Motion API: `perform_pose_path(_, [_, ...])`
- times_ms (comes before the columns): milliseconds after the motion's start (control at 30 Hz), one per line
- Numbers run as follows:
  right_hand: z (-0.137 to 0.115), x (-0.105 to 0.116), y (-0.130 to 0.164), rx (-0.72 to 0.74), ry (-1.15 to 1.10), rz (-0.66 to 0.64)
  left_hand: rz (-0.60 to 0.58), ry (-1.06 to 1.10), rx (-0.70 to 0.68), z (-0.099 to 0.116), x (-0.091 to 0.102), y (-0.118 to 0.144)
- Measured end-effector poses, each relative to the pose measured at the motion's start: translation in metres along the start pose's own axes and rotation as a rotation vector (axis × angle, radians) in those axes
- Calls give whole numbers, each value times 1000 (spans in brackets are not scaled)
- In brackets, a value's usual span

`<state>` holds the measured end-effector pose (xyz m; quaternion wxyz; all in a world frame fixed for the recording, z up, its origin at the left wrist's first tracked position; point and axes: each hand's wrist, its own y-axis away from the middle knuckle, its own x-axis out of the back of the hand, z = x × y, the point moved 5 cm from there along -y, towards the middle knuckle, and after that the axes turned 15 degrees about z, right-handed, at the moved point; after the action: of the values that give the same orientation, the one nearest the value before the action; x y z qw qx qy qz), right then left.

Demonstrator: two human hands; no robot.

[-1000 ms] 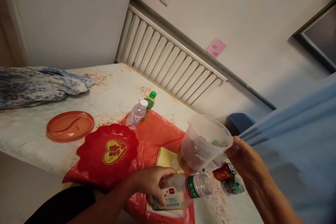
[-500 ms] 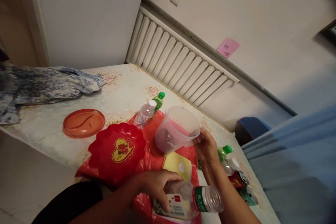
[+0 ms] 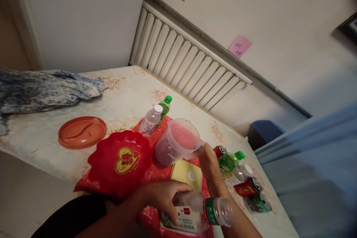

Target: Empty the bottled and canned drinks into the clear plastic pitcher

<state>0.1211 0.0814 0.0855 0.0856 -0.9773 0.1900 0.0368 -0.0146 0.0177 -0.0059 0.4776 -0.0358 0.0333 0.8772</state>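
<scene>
My left hand is closed around a clear plastic bottle with a white and green label. The bottle lies on its side, and its uncapped mouth points right. My right hand grips the handle of a translucent plastic jug, which leans a little, its opening partly facing me. Pinkish red shows inside; I cannot tell whether it is liquid or the red sheet behind. Below the jug lies a yellow pad on a red plastic sheet. Left of it sits a red scalloped tray with a yellow heart print.
A bottle with a white cap and a green-capped bottle stand behind the tray. An orange oval dish lies further left, near a patterned cloth. On the right are a green bottle and several cans, including a red can.
My right hand and the jug have shifted left, and the jug looks more upright. My left hand keeps hold of the bottle. The view has turned slightly, revealing more bottles and cans on the right.
</scene>
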Motion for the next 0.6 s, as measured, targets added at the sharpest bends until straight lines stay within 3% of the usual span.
perform_pose_path(167, [16,56,6,109,459,113,13,-140,-60,2,-3,0])
perform_pose_path(333, [60,75,31,242,961,-76,18,-88,-54,5,-4,-4])
perform_pose_path(467, [77,74,35,287,1029,-132,-3,35,-33,5,-3,-7])
perform_pose_path(600, [49,82,32,294,989,-137,56,79,-34,5,3,-10])
